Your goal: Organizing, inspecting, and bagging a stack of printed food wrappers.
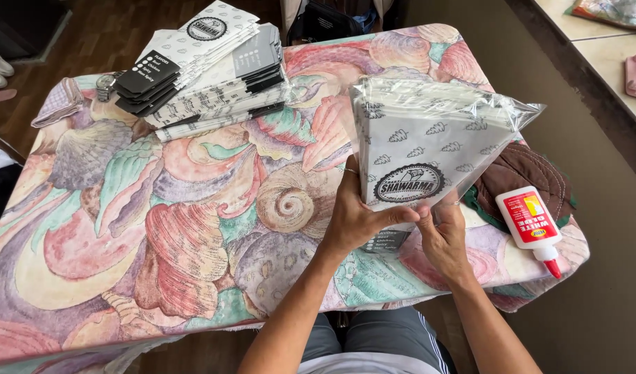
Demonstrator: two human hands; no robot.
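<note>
Both of my hands hold a clear plastic bag packed with flat white printed paper sleeves [429, 142], standing it up on the table. My left hand [352, 215] grips its lower left edge, thumb across the front. My right hand [443, 232] pinches the bottom right corner. A dark-printed end of the pack shows below my hands.
The table wears a cloth [159, 228] with pastel seashell print. A fanned pile of white and black printed sleeves [207, 66] lies at the far left, with a wristwatch [107, 84] beside it. A white glue bottle with red cap [533, 221] and a brown oven mitt [522, 173] lie right.
</note>
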